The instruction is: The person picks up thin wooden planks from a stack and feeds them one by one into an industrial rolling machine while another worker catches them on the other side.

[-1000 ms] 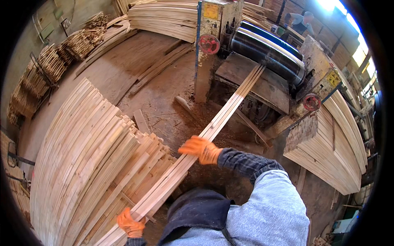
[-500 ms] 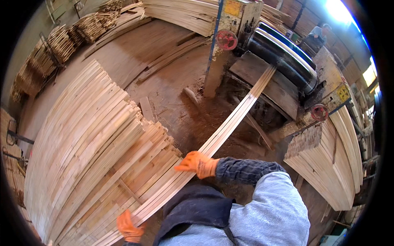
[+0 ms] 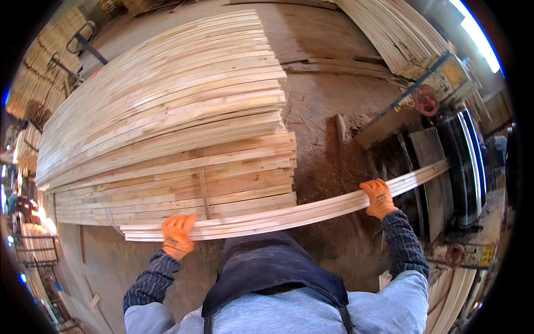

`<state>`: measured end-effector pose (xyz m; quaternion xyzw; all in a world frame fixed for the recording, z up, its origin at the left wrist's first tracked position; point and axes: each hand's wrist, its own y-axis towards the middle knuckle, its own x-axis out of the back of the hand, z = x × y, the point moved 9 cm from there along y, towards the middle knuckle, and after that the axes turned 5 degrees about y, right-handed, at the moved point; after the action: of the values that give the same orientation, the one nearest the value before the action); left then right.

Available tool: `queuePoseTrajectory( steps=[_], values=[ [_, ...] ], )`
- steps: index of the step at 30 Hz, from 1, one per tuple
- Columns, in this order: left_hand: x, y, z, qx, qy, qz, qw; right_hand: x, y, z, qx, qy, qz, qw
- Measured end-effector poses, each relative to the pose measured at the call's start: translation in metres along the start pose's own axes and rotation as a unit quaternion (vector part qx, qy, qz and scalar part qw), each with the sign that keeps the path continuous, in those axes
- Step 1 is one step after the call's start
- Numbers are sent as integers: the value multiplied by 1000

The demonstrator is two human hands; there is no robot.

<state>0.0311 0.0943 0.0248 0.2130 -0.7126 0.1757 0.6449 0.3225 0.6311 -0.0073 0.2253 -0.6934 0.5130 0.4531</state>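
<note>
Wooden strips (image 3: 278, 219): pale, straight-sawn, smooth-looking, several laid side by side as one long flat bundle. It runs across in front of the worker, along the near edge of the big stack (image 3: 161, 94), right end over the machine's feed plate (image 3: 433, 183) at the roller (image 3: 463, 167). Can't tell if the roller is biting.

Left hand (image 3: 178, 236), orange glove, is curled over the bundle near its left end, gripping it. Right hand (image 3: 379, 199), same glove, is closed around it nearer the machine. Thumbs mostly hidden on both.

Big stack: squared lumber, light grain with darker knots, stepped ragged ends, lower tier on the near side. One thin stick (image 3: 203, 186) lies crosswise on that tier. Roller is a glossy dark cylinder; plate is flat, dull, scuffed. Round red handwheel (image 3: 426, 100) on the worn, chipped machine frame. Floor (image 3: 328, 94) brown, dusty, littered with chips near the machine. Worker's apron (image 3: 264, 261) is dark fabric over a fuzzy gray top (image 3: 384, 306).

Holders: black bar rack (image 3: 36, 261) at far left, pale boards in it; finer detail too small to read.
</note>
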Motion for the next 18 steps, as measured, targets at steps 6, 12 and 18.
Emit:
queuePoseTrajectory(
  steps=[6, 12, 18],
  values=[
    [-14, 41, -73, -41, -63, 4, 997, 51, 41, 75, 74, 449, 67, 888],
    [0, 90, -108, -120, -129, 22, 984, 110, 156, 151, 139, 532, -22, 835],
    [7, 68, -39, -153, -211, 98, 961, 118, 274, 141, 7, 635, -118, 763]
  ],
)
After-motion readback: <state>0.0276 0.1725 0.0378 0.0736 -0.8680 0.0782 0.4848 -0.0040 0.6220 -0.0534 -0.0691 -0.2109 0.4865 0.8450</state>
